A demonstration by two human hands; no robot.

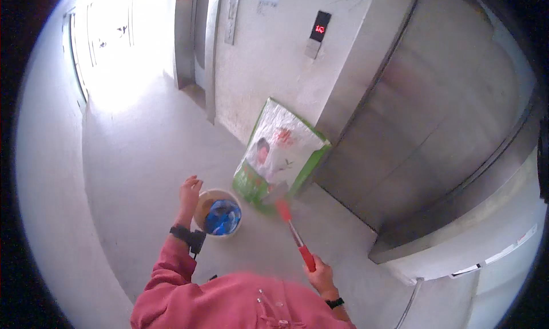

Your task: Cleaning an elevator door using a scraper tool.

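Observation:
My right hand (pixel 321 275) grips the red handle of a long-handled scraper (pixel 295 234). The tool has a metal shaft, and its blurred flat blade is in front of the lower part of a printed white and green bag (pixel 291 144). That bag leans against the wall. Beside the left rim of a pale round bucket (pixel 200 206) is my left hand (pixel 188 196), fingers bent. Whether it touches the rim or pinches anything is unclear. Crumpled blue plastic (pixel 223 217) lies inside the bucket.
A metal elevator door (pixel 407 114) fills the right side, with a lit display (pixel 320 26) on the wall beside it. Another elevator doorway (pixel 191 41) stands farther back. A white wall (pixel 51 157) runs along the left. At lower right is a metal pipe (pixel 409 303).

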